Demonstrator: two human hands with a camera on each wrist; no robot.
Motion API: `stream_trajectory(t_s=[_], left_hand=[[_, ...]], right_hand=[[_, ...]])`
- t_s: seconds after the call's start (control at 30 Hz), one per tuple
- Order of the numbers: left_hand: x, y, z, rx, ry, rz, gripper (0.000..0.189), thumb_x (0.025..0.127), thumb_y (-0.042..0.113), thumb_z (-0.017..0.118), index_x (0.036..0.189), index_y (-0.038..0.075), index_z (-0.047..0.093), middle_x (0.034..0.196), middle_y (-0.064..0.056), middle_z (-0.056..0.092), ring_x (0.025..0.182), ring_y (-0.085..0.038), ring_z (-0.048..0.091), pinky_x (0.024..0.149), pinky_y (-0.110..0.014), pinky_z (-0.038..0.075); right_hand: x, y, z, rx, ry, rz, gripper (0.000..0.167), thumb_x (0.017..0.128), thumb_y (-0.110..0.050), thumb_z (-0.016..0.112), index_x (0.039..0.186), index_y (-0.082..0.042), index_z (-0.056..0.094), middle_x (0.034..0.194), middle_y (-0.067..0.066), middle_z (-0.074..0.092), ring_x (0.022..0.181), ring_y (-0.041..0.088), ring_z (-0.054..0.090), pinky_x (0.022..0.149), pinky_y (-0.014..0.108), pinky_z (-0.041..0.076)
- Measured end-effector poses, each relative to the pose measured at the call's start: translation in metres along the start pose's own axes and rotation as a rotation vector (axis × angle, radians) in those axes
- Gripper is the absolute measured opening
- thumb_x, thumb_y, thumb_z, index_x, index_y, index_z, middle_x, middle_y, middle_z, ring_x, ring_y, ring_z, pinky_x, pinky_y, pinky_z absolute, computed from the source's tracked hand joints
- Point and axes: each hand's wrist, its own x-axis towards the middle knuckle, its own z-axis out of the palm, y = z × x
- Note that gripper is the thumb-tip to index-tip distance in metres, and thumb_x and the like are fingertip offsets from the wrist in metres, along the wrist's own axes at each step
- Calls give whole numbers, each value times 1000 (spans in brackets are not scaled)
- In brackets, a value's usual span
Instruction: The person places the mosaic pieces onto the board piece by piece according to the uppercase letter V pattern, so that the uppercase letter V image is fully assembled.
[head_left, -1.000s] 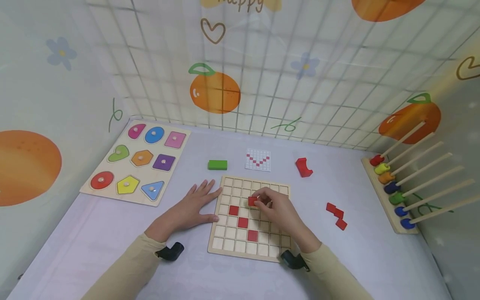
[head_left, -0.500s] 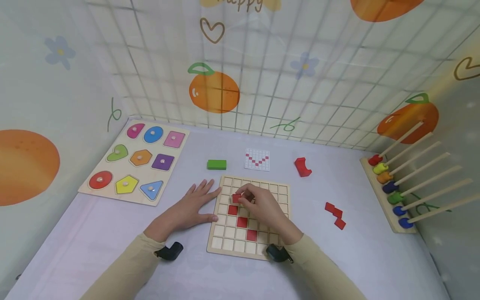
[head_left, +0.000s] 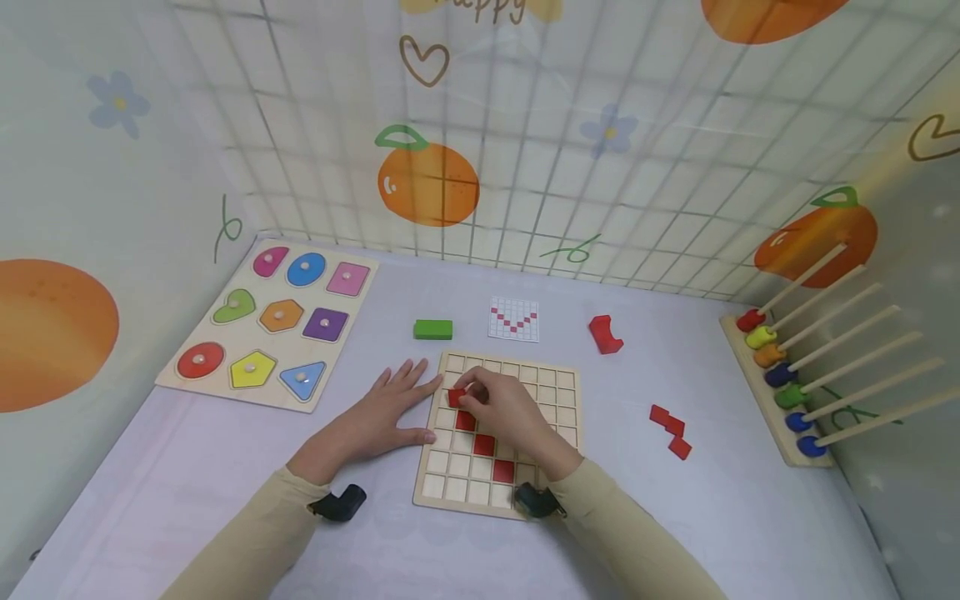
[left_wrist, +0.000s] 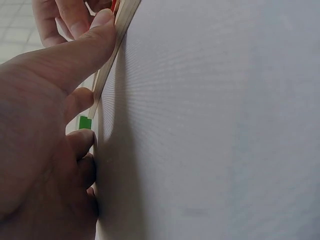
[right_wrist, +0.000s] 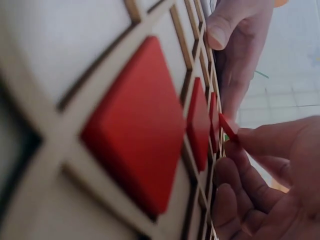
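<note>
A wooden grid board [head_left: 480, 496] lies on the table, with three red square tiles set in a diagonal of its cells, one of them a red tile [head_left: 504, 472] at the near end. My right hand [head_left: 506, 410] pinches another red tile [head_left: 456, 398] between thumb and fingertips over the board's left column; in the right wrist view this held tile [right_wrist: 228, 126] is tilted against the grid. My left hand [head_left: 378, 417] lies with fingers spread, its thumb and index finger touching the board's left edge. The left wrist view shows that thumb [left_wrist: 85, 50] on the board's side.
Behind the board are a small pattern card [head_left: 513, 319], a green block [head_left: 433, 330] and a red arch block [head_left: 604, 334]. Loose red tiles [head_left: 675, 427] lie to the right. A knobbed shape puzzle [head_left: 247, 333] stands left, a peg stand with coloured beads [head_left: 780, 387] far right.
My right hand has carried the pinched red tile leftward across the board to its left column, and its tilt has changed. The left hand has stayed in place.
</note>
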Motion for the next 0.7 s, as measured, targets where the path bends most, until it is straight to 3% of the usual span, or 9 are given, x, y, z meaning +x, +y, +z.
stream_trajectory(t_s=[0.7], left_hand=[[-1, 2, -2, -1, 6, 10, 89, 88, 51, 75, 161, 20, 34, 170, -11, 16, 157, -34, 4, 126, -55, 3]], right_hand=[[9, -7, 7, -55, -8, -59, 14, 94, -14, 74, 107, -18, 70, 94, -7, 65, 82, 11, 58, 72, 24, 53]])
